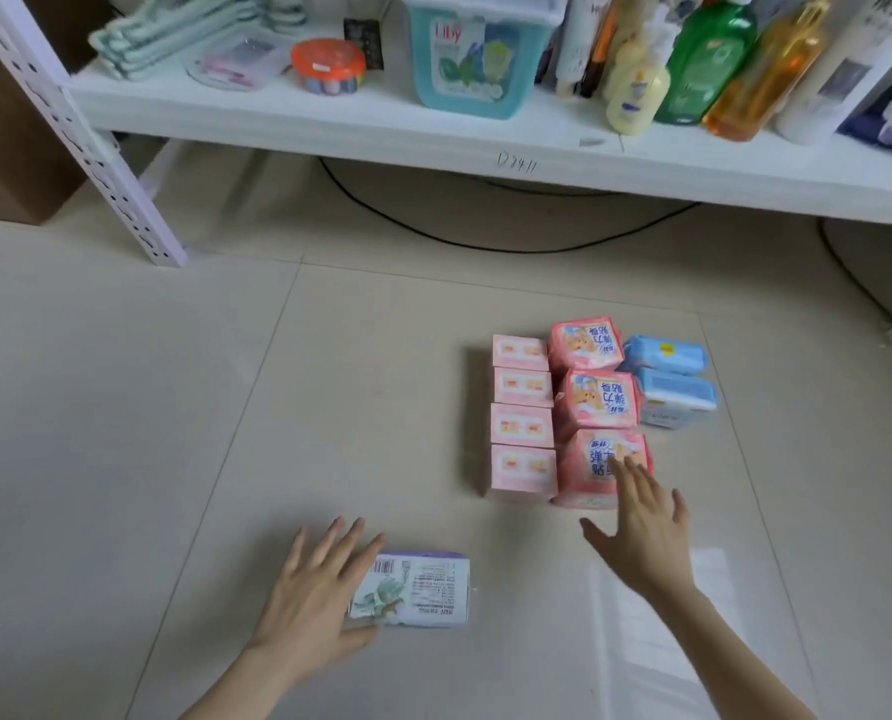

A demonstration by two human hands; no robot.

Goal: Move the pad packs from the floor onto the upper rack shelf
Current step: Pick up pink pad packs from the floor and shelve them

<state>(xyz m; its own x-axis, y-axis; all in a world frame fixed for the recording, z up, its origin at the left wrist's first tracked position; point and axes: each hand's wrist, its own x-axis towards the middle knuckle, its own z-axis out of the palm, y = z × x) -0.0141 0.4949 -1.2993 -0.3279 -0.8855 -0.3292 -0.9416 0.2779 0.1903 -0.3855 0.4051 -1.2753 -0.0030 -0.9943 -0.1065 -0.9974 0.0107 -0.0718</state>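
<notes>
Pad packs lie grouped on the tiled floor: a column of several pale pink boxes (522, 415), three pink packs (597, 402) beside them, and two blue packs (670, 379) at the right. A lone purple-and-white pack (423, 589) lies nearer to me. My left hand (311, 589) is spread flat, covering that pack's left end. My right hand (641, 527) is open with fingers straight, its fingertips over the nearest pink pack (594, 459). The white rack shelf (329, 114) runs across the top.
The shelf holds folded green cloths (174, 36), an orange-lidded tub (328, 65), a blue Liby box (472, 54) and several bottles (693, 65). A white perforated rack post (85, 142) stands left. A black cable (433, 228) lies under the shelf. A cardboard box (13, 148) sits far left.
</notes>
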